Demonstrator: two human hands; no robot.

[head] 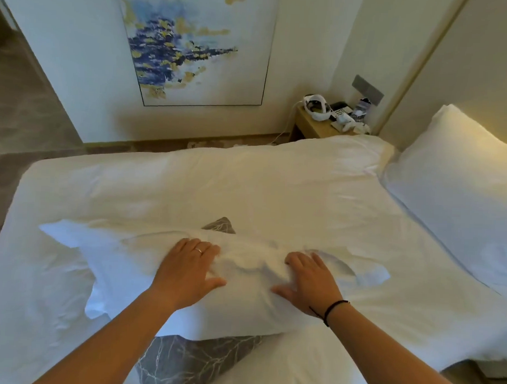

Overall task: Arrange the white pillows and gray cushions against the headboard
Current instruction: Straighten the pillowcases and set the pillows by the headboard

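A white pillow (134, 274) lies across the white bed (218, 185) in front of me. My left hand (189, 267) and my right hand (306, 280) rest flat on top of it, fingers spread, pressing into the fabric. Under the pillow lies a gray cushion (189, 359) with pale vein lines; one corner of gray fabric (220, 225) pokes out beyond the pillow's far edge. A second white pillow (459, 181) leans at the right side of the bed against the headboard (480, 70).
A wooden nightstand (312, 127) at the far right corner carries a white headset (317, 106), a phone and small items. A blue and gold painting (194, 46) hangs on the wall beyond the bed. Patterned carpet (19, 120) shows at left.
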